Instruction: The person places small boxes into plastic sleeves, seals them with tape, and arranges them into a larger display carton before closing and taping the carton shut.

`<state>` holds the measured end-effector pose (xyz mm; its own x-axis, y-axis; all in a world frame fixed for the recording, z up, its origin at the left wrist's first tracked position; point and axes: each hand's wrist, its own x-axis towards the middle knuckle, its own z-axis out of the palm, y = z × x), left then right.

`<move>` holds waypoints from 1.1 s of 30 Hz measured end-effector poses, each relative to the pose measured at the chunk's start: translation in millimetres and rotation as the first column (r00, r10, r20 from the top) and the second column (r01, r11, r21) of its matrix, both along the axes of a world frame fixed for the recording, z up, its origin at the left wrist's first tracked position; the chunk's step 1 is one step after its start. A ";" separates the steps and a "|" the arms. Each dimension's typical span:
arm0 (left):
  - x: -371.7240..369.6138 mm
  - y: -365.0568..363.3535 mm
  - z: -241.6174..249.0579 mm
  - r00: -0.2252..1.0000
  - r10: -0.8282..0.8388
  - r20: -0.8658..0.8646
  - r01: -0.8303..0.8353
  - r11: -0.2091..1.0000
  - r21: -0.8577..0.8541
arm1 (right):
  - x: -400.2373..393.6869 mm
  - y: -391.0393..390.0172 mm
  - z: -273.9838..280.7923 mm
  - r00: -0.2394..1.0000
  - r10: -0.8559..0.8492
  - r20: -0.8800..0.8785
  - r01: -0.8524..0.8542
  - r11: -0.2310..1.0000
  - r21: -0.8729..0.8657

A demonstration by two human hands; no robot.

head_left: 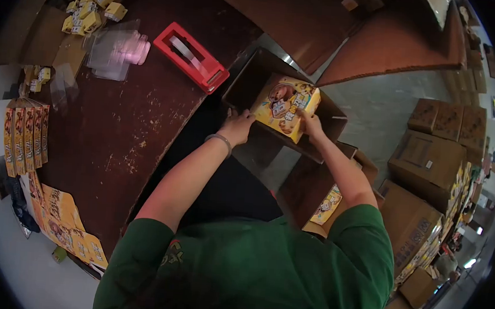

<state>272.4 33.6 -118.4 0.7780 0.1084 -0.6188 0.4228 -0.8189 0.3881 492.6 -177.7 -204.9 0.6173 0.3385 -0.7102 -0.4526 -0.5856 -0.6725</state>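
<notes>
A yellow printed snack box [285,104] with a dark round picture sits in the mouth of an open cardboard carton [334,128]. My right hand [311,126] grips its right side, thumb on the printed face; the other fingers are partly hidden. My left hand [237,126] is closed over the carton's near left edge, its thumb beside the snack box's corner. Some of the left fingers are hidden behind the edge.
A red tape dispenser [191,57] lies on the dark worn table [116,139], near clear plastic sheets [110,53] and small yellow boxes [94,6]. Yellow boxes [26,136] stand at the far left. Another open carton [308,187] is below; stacked cartons [424,167] are right.
</notes>
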 end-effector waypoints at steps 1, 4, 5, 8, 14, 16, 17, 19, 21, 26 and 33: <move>-2.2 -1.8 -0.9 1.000 0.009 0.021 -0.009 1.000 0.000 | -4.7 10.6 -14.0 0.993 0.032 -0.114 -0.030 0.999 0.016; -3.0 -5.3 4.7 0.998 0.053 0.015 -0.052 0.997 -0.048 | -29.6 50.7 -76.4 0.993 -0.039 -0.111 0.062 0.976 0.210; -2.2 -4.4 8.1 0.997 0.071 0.001 -0.070 0.995 -0.075 | -33.2 58.5 -109.6 0.985 -0.042 -0.165 0.081 0.968 0.239; -3.5 -7.9 -0.1 0.988 0.102 -0.117 -0.107 0.994 -0.034 | -51.0 96.0 -140.2 0.992 -0.003 -0.127 0.010 0.998 0.055; 2.0 -26.1 -6.3 0.979 0.146 -0.142 -0.159 0.983 -0.088 | -107.4 179.9 -159.2 0.836 0.473 0.278 -0.458 0.881 -0.121; 11.0 -30.3 -4.4 0.976 0.153 -0.157 -0.170 0.981 -0.096 | -98.9 188.0 -165.0 0.754 0.574 0.318 -0.553 0.817 -0.163; 16.5 -27.8 10.3 0.977 0.147 -0.154 -0.161 0.983 -0.088 | -93.2 191.2 -169.3 0.717 0.617 0.324 -0.596 0.784 -0.174; 13.2 -32.5 0.5 0.975 0.216 -0.055 -0.223 0.955 -0.196 | -78.5 188.0 -168.0 0.646 0.692 0.323 -0.678 0.714 -0.173; 22.3 -31.2 0.2 0.957 0.272 -0.104 -0.291 0.894 -0.340 | -66.7 183.8 -161.9 0.568 0.749 0.342 -0.746 0.643 -0.170; 8.9 -19.1 78.9 0.833 0.403 0.379 -0.122 0.802 -0.584 | -25.3 133.3 -131.4 0.464 0.784 0.413 -0.824 0.553 -0.124; -198.5 80.4 230.5 0.402 0.666 0.629 -0.668 0.683 -0.295 | 0.9 -5.2 -23.1 0.604 0.551 0.576 -0.622 0.778 -0.092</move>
